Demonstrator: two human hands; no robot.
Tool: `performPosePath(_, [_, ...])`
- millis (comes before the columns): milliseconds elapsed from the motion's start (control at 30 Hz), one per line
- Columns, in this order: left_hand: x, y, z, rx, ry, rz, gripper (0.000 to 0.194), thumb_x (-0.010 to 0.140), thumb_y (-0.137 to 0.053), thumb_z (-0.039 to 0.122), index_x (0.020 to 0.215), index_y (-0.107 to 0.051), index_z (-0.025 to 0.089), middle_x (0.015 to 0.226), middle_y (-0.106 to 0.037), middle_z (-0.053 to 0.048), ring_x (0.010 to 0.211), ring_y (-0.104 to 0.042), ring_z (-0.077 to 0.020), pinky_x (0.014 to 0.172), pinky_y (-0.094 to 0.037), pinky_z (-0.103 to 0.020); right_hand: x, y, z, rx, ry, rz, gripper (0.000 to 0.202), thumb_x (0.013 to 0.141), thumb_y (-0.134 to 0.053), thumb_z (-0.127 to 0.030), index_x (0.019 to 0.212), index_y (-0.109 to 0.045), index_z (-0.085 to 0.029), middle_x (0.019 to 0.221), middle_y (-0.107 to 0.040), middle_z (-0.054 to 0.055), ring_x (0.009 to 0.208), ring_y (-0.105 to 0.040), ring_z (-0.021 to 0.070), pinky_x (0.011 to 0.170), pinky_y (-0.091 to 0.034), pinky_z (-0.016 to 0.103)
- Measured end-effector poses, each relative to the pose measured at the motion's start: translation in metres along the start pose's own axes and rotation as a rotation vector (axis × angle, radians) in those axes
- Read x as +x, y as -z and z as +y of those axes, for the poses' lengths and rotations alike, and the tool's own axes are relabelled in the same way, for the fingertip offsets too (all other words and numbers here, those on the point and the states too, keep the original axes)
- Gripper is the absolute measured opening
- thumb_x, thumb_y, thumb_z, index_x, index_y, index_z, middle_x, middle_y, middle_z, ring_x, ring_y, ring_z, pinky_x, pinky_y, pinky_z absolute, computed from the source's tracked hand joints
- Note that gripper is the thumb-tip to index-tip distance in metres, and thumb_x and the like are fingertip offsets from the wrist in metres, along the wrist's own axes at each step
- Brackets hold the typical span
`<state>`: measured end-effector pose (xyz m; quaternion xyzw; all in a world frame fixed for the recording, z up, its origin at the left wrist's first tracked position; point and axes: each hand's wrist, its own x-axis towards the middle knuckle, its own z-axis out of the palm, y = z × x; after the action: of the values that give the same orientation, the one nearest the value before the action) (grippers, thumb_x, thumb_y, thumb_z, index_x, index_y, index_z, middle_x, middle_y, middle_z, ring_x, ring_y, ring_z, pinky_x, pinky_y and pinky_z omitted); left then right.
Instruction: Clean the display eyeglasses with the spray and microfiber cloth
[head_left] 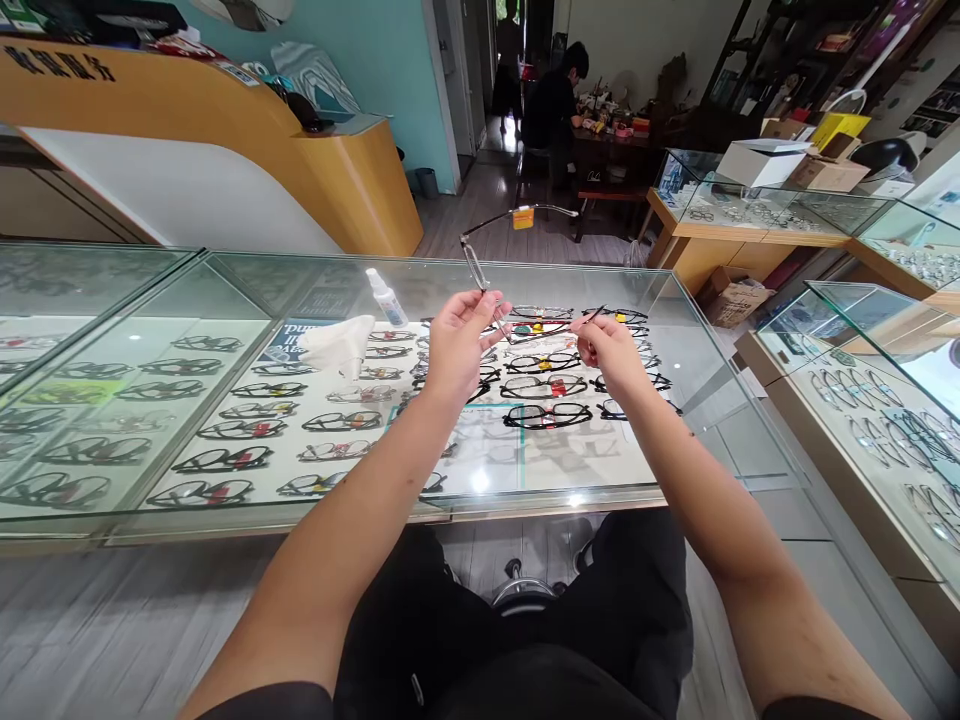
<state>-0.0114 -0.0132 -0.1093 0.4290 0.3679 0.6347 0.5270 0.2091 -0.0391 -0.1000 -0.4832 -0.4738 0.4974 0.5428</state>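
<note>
A pair of thin-framed glasses [472, 262] with an orange tag [523, 218] on one temple is held up above the glass counter. My left hand [465, 340] pinches it near the bridge, fingers closed. My right hand [606, 350] is closed around the end of the other temple, at the right. Rows of glasses [547, 415] with red and yellow tags lie beneath the counter's glass. On the top, left of my hands, stand a white spray bottle [387, 298] and a crumpled white cloth [339, 345].
The glass counter [480, 497] spans the view before my knees. More display cases [795, 375] stand at the right, with a white box [761, 162] and cartons behind. A person in black [551, 110] sits at a far table. An orange-wood desk [360, 180] stands behind, left.
</note>
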Motion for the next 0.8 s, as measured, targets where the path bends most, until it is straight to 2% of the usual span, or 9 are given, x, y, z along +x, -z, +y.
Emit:
performPosePath(100, [0.001,0.000,0.000,-0.015,0.014,0.032,0.056,0.074,-0.097,0.063,0.102,-0.067,0.024,0.129,-0.079,-0.009,0.119,-0.078,-0.0242,0.089,-0.068,-0.035,0.000,0.000,0.004,0.045,-0.041,-0.009,0.023,0.071,-0.079,-0.041,0.080,-0.066,-0.024,0.055,-0.047,-0.007,0.052,-0.037,0.0104,0.053,-0.024,0.028])
performPosePath(200, [0.000,-0.001,0.001,0.033,-0.021,0.029,0.057,0.070,-0.100,0.062,0.099,-0.070,0.022,0.121,-0.080,-0.009,0.113,-0.078,-0.0238,0.087,-0.066,-0.034,-0.003,0.002,0.003,-0.082,-0.061,-0.025,0.031,0.079,-0.079,-0.047,0.071,-0.061,-0.024,0.051,-0.043,-0.007,0.050,-0.033,0.0104,0.053,-0.020,0.030])
performPosePath(333, [-0.004,-0.004,0.000,0.149,-0.128,-0.008,0.045,0.075,-0.097,0.054,0.094,-0.071,0.022,0.120,-0.081,-0.010,0.115,-0.076,-0.0239,0.090,-0.063,-0.034,-0.014,0.003,-0.001,-0.374,0.194,0.030,0.045,0.095,-0.072,-0.052,0.065,-0.055,-0.023,0.055,-0.042,-0.005,0.055,-0.034,0.0120,0.058,-0.027,0.033])
performPosePath(400, [-0.008,-0.006,-0.001,0.184,-0.132,-0.064,0.040,0.076,-0.097,0.048,0.091,-0.071,0.021,0.124,-0.079,-0.011,0.122,-0.074,-0.0260,0.098,-0.062,-0.038,-0.020,0.000,-0.001,-0.469,0.391,0.023,0.031,0.098,-0.072,-0.045,0.077,-0.063,-0.024,0.064,-0.053,-0.003,0.061,-0.044,0.0147,0.064,-0.036,0.034])
performPosePath(467, [-0.012,-0.009,-0.003,0.197,-0.105,-0.139,0.036,0.075,-0.097,0.043,0.089,-0.072,0.021,0.129,-0.078,-0.012,0.129,-0.072,-0.0280,0.108,-0.058,-0.042,-0.023,-0.005,0.002,-0.568,0.541,-0.047,0.016,0.098,-0.073,-0.040,0.103,-0.073,-0.025,0.088,-0.072,0.003,0.079,-0.061,0.0202,0.073,-0.045,0.036])
performPosePath(533, [-0.017,-0.013,-0.006,0.187,-0.070,-0.213,0.034,0.074,-0.097,0.042,0.087,-0.074,0.021,0.131,-0.078,-0.011,0.132,-0.071,-0.0293,0.117,-0.054,-0.046,-0.025,-0.010,0.008,-0.639,0.651,-0.117,0.030,0.098,-0.074,-0.039,0.125,-0.071,-0.025,0.121,-0.077,0.011,0.107,-0.069,0.0277,0.086,-0.052,0.041])
performPosePath(600, [-0.020,-0.016,-0.009,0.166,-0.050,-0.267,0.034,0.073,-0.098,0.043,0.086,-0.075,0.021,0.131,-0.078,-0.011,0.134,-0.069,-0.0302,0.123,-0.049,-0.049,-0.024,-0.013,0.013,-0.667,0.700,-0.152,0.036,0.098,-0.073,-0.038,0.131,-0.068,-0.025,0.136,-0.075,0.015,0.124,-0.067,0.0323,0.096,-0.054,0.046])
performPosePath(667, [-0.022,-0.017,-0.011,0.149,-0.033,-0.302,0.036,0.071,-0.100,0.043,0.085,-0.076,0.020,0.129,-0.079,-0.012,0.136,-0.068,-0.0313,0.126,-0.046,-0.050,-0.024,-0.015,0.017,-0.671,0.688,-0.168,0.029,0.101,-0.068,-0.036,0.127,-0.068,-0.024,0.133,-0.077,0.016,0.122,-0.069,0.0327,0.100,-0.055,0.049])
performPosePath(800, [-0.024,-0.017,-0.011,0.159,-0.017,-0.372,0.036,0.074,-0.098,0.044,0.087,-0.074,0.020,0.131,-0.078,-0.012,0.135,-0.069,-0.0312,0.124,-0.048,-0.050,-0.025,-0.015,0.018,-0.644,0.611,-0.214,0.018,0.103,-0.064,-0.035,0.113,-0.069,-0.022,0.116,-0.081,0.012,0.100,-0.073,0.0277,0.090,-0.058,0.044])
